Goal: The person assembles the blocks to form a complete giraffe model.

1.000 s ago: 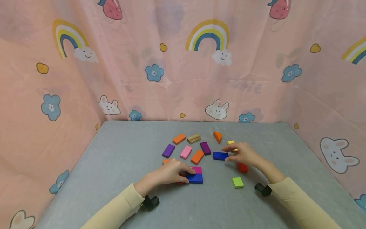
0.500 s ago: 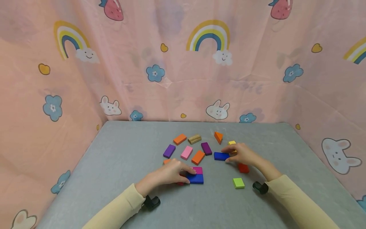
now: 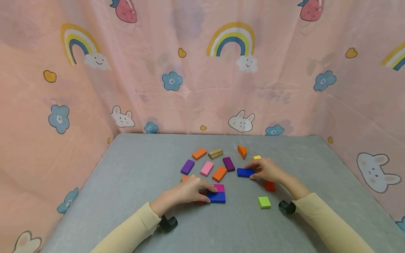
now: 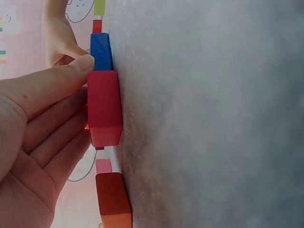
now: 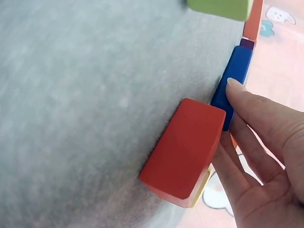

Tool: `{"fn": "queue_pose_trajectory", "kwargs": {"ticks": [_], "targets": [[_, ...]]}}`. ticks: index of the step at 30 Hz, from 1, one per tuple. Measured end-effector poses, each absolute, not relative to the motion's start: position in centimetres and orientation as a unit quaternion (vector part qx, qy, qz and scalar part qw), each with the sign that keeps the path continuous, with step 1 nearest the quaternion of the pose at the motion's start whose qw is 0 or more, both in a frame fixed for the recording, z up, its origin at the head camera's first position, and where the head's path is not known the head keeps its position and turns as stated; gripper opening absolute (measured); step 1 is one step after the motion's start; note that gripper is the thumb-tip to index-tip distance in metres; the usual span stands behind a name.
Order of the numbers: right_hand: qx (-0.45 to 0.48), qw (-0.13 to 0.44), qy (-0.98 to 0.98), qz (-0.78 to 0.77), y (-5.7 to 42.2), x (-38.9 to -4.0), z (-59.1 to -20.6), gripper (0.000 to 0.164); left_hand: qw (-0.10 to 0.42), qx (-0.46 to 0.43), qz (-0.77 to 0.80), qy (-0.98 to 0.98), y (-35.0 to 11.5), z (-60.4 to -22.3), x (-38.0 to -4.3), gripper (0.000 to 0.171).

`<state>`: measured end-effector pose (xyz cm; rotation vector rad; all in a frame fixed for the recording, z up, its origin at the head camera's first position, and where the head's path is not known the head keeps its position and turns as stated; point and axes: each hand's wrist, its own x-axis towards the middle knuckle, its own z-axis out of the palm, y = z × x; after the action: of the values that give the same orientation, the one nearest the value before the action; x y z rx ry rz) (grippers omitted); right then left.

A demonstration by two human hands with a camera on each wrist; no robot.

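My left hand [image 3: 191, 189] pinches a blue block [image 3: 218, 198] that lies flat on the grey table [image 3: 133, 165]. Its thumb is on the block's near side. A magenta block [image 3: 220, 188] lies against the far side of this blue one, under the index finger. A red block [image 4: 104, 107] lies just left of the pair, mostly hidden by the hand in the head view. My right hand [image 3: 267, 170] holds a second blue block [image 3: 243, 172] by its right end, thumb in front and fingers behind. Another red block [image 5: 185, 147] lies near that hand's wrist.
Behind the hands lie orange [image 3: 219, 174], pink [image 3: 207, 168], dark purple [image 3: 229, 164] and violet [image 3: 187, 167] blocks, a wood-grain block [image 3: 215, 153] and an orange triangle [image 3: 242, 151]. A yellow block [image 3: 257, 157] is partly behind the right hand. A lime green block [image 3: 264, 202] lies nearer.
My right wrist has shifted slightly to the left, its fingers still at the blue block. The left hand and the blocks stay in place; the head view moves a little.
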<state>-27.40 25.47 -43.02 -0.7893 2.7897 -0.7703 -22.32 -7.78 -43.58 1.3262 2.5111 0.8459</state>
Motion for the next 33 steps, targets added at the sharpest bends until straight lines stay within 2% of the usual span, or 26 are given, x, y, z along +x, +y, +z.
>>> {"fn": "queue_pose_trajectory", "kwargs": {"ticks": [11,18,33], "targets": [[-0.269,0.068,0.923,-0.268,25.1,-26.5,-42.3,0.03,0.086,0.45,0.278,0.844,-7.7,-43.6,-22.4,0.034],[-0.306,0.062,0.913,-0.263,24.0,-24.9,-41.5,0.03,0.087,0.445,0.277,0.847,-7.7,-43.5,-22.3,0.034],[-0.317,0.112,0.89,-0.308,22.6,-22.8,-41.7,0.031,0.088,0.445,0.276,0.847,-7.6,-43.7,-22.4,0.035]]}}
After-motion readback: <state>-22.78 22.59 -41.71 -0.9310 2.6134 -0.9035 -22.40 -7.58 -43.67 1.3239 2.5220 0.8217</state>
